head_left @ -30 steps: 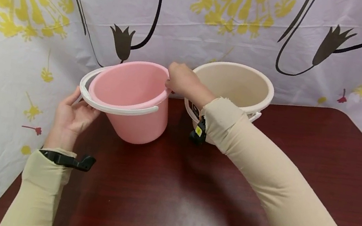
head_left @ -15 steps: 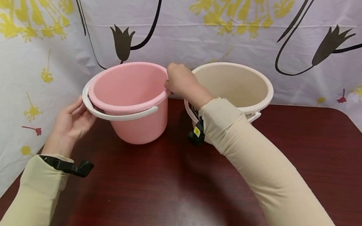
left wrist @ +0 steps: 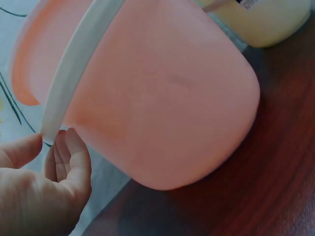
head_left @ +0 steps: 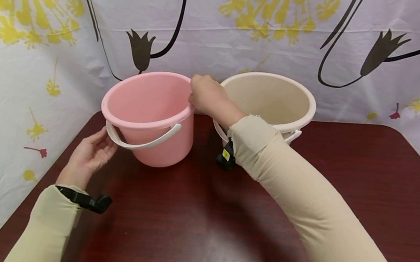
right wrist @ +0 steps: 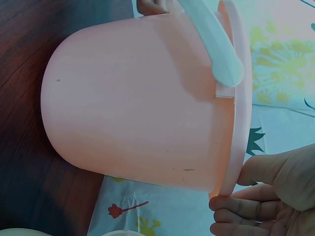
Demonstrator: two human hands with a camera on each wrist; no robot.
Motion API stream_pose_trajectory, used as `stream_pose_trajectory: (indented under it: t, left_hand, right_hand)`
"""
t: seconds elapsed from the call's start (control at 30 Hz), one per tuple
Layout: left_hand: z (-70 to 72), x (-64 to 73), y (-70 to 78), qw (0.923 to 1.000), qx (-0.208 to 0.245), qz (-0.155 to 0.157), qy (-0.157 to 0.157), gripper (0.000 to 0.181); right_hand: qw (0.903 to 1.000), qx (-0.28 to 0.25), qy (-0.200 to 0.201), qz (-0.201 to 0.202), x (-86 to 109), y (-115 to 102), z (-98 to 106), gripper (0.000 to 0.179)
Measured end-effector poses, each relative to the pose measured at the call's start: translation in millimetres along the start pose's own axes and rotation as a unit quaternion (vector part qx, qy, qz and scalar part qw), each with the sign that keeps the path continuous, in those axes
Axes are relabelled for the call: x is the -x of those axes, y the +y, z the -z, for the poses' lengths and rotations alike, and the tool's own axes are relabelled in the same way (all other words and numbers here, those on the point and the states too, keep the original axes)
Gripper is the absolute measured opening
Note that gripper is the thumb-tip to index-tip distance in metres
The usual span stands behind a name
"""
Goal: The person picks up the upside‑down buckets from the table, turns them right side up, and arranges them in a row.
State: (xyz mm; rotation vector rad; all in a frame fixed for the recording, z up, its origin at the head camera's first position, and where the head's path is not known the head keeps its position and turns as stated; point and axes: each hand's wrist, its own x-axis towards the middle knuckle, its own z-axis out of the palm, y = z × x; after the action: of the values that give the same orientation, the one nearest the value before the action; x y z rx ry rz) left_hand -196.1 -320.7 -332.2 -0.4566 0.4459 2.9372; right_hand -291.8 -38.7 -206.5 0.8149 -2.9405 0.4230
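Observation:
A pink plastic bucket (head_left: 169, 152) stands on the left part of the dark red-brown table (head_left: 175, 236). Its white handle (left wrist: 81, 59) hangs lowered below the rim on the near side. My left hand (head_left: 89, 155) pinches the middle of that handle between thumb and fingers, as the left wrist view shows. At the bucket's far right rim, my right hand (head_left: 209, 97) grips the edge, thumb on one side and fingers on the other. The bucket's inside, where it shows, is plain pink.
A cream bucket (head_left: 270, 97) stands just right of the pink one, partly behind my right hand and forearm. A white cloth (head_left: 193, 31) with yellow and dark flower prints hangs behind the table and down its left side.
The white handle has swung down from around the pink bucket's rim to below it, my left hand moving lower and slightly right with it. My right hand keeps its grip on the rim.

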Motion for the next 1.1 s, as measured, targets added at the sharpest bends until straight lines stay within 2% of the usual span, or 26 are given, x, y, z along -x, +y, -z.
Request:
stream_pose_trajectory:
  t: [0.17, 0.2, 0.27, 0.4, 0.43, 0.57, 0.63, 0.7, 0.83, 0.9, 1.0, 1.1]
  left_hand:
    - [11.1, -8.0, 1.8, 0.9995, -0.018, 0.021, -0.014, 0.008]
    - [18.2, -14.0, 5.4, 0.9989, -0.02, 0.03, -0.031, 0.007]
    - [21.5, -16.5, 5.9, 0.9987, -0.03, 0.029, -0.029, 0.006]
    - [19.0, -14.5, 2.8, 0.9983, -0.053, 0.015, -0.016, 0.006]
    - [12.6, -8.8, -1.4, 0.998, -0.063, 0.005, 0.002, 0.008]
    - [6.6, -2.7, -6.5, 0.9928, -0.119, -0.012, 0.011, 0.017]
    - [5.5, -1.6, -7.0, 0.9862, -0.164, -0.019, 0.015, 0.019]
    - [4.5, -1.0, -6.3, 0.9753, -0.218, -0.024, 0.026, 0.02]
    - [3.2, 1.9, -0.4, 0.946, -0.322, -0.02, 0.031, 0.019]
    - [1.5, 4.3, 4.2, 0.9357, -0.351, -0.02, 0.031, 0.018]
    - [-1.8, 6.2, 14.2, 0.9282, -0.369, -0.03, 0.032, 0.017]
    - [-10.7, 10.5, 26.3, 0.9279, -0.368, -0.046, 0.037, 0.018]
  right_hand:
    - [1.0, 0.003, -0.005, 0.001, 0.4, -2.4, 0.0, 0.008]
    - [1.0, 0.004, -0.006, 0.001, 0.3, -2.9, 0.0, 0.008]
    - [0.9999, 0.008, -0.008, 0.001, -0.3, -3.7, -0.3, 0.008]
    - [0.9998, 0.015, -0.014, -0.001, -2.0, -5.1, -0.7, 0.009]
    - [0.9998, 0.017, -0.014, -0.002, -2.3, -5.2, -0.9, 0.01]
    - [0.9996, 0.023, -0.013, -0.004, -3.2, -4.9, -1.3, 0.011]
    - [0.9996, 0.025, -0.012, -0.006, -3.4, -4.0, -1.1, 0.012]
    - [0.9996, 0.025, -0.013, -0.009, -3.4, -2.8, -0.6, 0.011]
    - [0.9995, 0.025, -0.017, -0.013, -3.2, -1.6, 1.1, 0.009]
    - [0.9994, 0.03, -0.016, -0.01, -2.9, -1.4, 2.2, 0.01]
    - [0.9994, 0.032, -0.013, -0.003, -1.4, -0.4, 6.5, 0.012]
    - [0.9994, 0.032, -0.008, -0.002, 0.7, 2.7, 14.8, 0.014]
